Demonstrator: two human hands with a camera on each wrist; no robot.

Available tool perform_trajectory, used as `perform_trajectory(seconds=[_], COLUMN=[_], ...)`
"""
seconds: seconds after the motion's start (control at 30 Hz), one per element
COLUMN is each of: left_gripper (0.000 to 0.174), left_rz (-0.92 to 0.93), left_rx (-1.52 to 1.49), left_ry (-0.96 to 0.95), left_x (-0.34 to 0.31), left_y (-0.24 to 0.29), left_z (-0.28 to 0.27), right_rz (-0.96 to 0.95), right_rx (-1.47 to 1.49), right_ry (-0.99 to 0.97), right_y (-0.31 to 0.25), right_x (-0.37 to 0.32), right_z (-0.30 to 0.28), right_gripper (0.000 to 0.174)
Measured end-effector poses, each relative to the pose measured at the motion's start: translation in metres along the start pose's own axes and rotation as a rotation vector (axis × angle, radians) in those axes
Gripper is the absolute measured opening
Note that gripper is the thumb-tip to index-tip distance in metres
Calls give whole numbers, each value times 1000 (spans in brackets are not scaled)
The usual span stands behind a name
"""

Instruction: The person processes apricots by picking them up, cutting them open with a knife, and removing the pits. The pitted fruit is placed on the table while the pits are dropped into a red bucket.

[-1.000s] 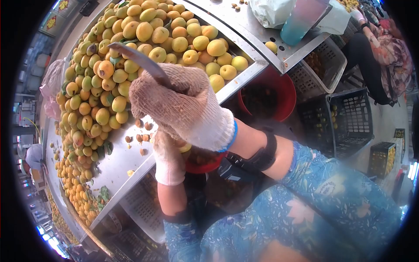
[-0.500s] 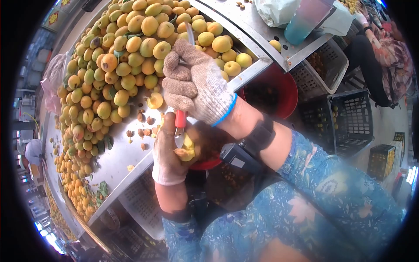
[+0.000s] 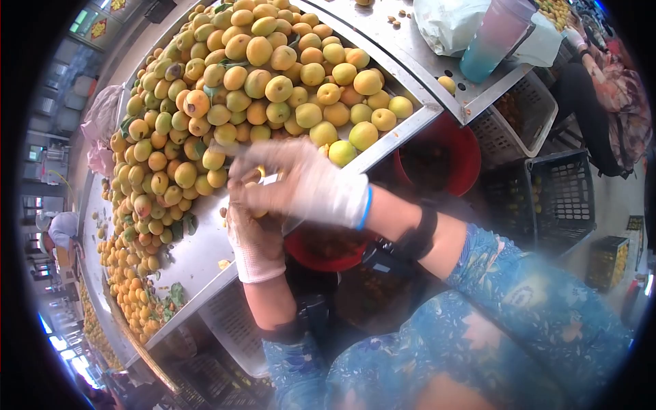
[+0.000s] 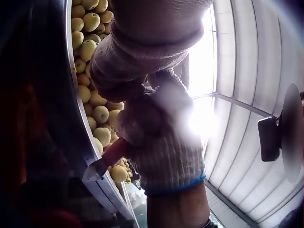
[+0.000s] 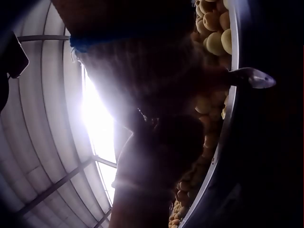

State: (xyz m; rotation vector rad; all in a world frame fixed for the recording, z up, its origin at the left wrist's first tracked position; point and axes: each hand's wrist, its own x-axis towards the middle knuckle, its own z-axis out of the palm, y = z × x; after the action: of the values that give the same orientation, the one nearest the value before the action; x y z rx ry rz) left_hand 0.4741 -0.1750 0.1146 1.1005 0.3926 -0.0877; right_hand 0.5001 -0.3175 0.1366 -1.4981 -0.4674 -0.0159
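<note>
Both gloved hands meet at the pile's front edge. The right hand point(image 3: 301, 181), blurred and blue-cuffed, lies over the left hand point(image 3: 256, 239), hiding most of its fingers. Yellow fruit point(image 3: 260, 212) shows between them, held in the left hand. In the left wrist view, the right hand point(image 4: 161, 142) grips a red handle point(image 4: 115, 151) with a metal blade point(image 4: 96, 171) beyond it. The same blade point(image 5: 256, 78) sticks out beside the right hand point(image 5: 142, 71) in the right wrist view, where the left hand point(image 5: 156, 152) is dark.
Yellow-green fruit point(image 3: 242, 82) is heaped on the metal table point(image 3: 198, 256). Red buckets point(image 3: 471, 160) stand below its edge, beside white and black crates point(image 3: 564, 195). A tumbler point(image 3: 495, 41) and plastic bag point(image 3: 441, 27) are at the upper right. Another person sits at far right.
The right hand turned over the left, so the knife and cut fruit seen half a second ago are largely covered in the head view. The head view shifted, moving the scene rightward.
</note>
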Motion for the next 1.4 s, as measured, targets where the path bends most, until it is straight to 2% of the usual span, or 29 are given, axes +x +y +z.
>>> perform_trajectory(seconds=[0.03, 0.07, 0.17, 0.2, 0.33, 0.43, 0.5, 0.53, 0.57, 0.63, 0.67, 0.7, 0.77, 0.8, 0.83, 0.9, 0.93, 0.97, 1.03, 1.07, 1.1, 1.13, 1.17, 1.2, 1.23, 1.27, 1.3, 1.37, 1.4], left_gripper=[48, 54, 67, 73, 71, 68, 66, 57, 57, 46, 39, 39, 40, 39, 36, 34, 38, 44, 58, 67, 63, 58, 53, 53, 46, 40, 29, 20, 22], left_rz=[89, 177, 109, 123, 130, 111, 70, 7, 9, -23, -39, 34, 242, 262, 252, 559, 411, 508, 189, 155, 141, 229, 316, 317, 244, 170, 599, 583, 549], left_rx=[75, 149, -103, -36, -5, -24, 54, -58, -56, -128, -100, 5, 293, 389, 483, 876, 1088, 1490, 1776, 1973, 2034, 2066, 2108, 2117, 1915, 1712, 1747, 1696, 1666], left_ry=[-9, -19, 9, -48, 34, -21, -162, 5, 3, -211, -58, -108, -21, 55, 80, 14, 43, 93, 157, 162, 138, 140, 124, 114, 145, 177, 147, 215, 229], left_x=[2, 3, -7, -7, -9, 2, 4, -2, -1, -3, -8, -6, -4, -4, -3, 32, 20, 39, 29, 49, 50, 59, 64, 59, 50, 42, 53, 42, 40], left_y=[-2, -3, 5, 7, 5, -4, -4, -1, -1, 8, 11, 15, 24, 29, 34, 24, 34, 30, 38, 29, 27, 19, 9, 13, 22, 28, 30, 46, 56], left_z=[0, 0, 15, 13, 20, 3, -1, 11, 5, 4, 7, -1, -5, -5, -7, -40, -14, -21, 34, 26, 36, 33, 31, 38, 44, 45, 17, -19, -40], right_rz=[51, -3, 91, 39, 157, 152, 147, 143, 141, 608, 553, 610, 392, 677, 610, 229, 227, 192, 149, 369, 588, 708, 714, 680, 629, 683, 686, 664, 659], right_rx=[-183, -256, -421, -411, -452, -377, -348, -262, -262, 575, 722, 871, 577, 583, 152, -360, -355, -321, -286, -164, -39, 153, 169, 494, 820, 917, 928, 1210, 1194], right_ry=[-135, -68, -135, -66, -106, -77, 47, 98, 100, 78, 155, 113, -210, 55, 97, 28, 34, 167, 300, 296, 289, 311, 328, 411, 487, 476, 474, 564, 558], right_y=[-5, -1, -2, -6, -15, -8, -8, -9, -9, -22, -17, -3, 37, -21, -30, 25, 33, 40, 32, 13, -9, -30, -20, -5, 7, 2, 2, 0, 0], right_x=[-5, -10, -12, -11, -9, -6, -5, -5, -5, 0, -1, 4, 7, 8, 11, 11, 11, 12, 15, 17, 19, 19, 17, 21, 23, 21, 20, 18, 18], right_z=[5, 14, 20, 22, 9, 4, 3, 2, -1, -15, -22, -31, -58, -53, -48, -47, -44, -41, -47, -57, -66, -72, -75, -75, -77, -83, -86, -88, -88], right_gripper=[29, 26, 22, 20, 21, 23, 21, 17, 17, 10, 6, 5, 9, 10, 12, 25, 25, 31, 39, 47, 56, 44, 44, 32, 20, 9, 9, 9, 10])
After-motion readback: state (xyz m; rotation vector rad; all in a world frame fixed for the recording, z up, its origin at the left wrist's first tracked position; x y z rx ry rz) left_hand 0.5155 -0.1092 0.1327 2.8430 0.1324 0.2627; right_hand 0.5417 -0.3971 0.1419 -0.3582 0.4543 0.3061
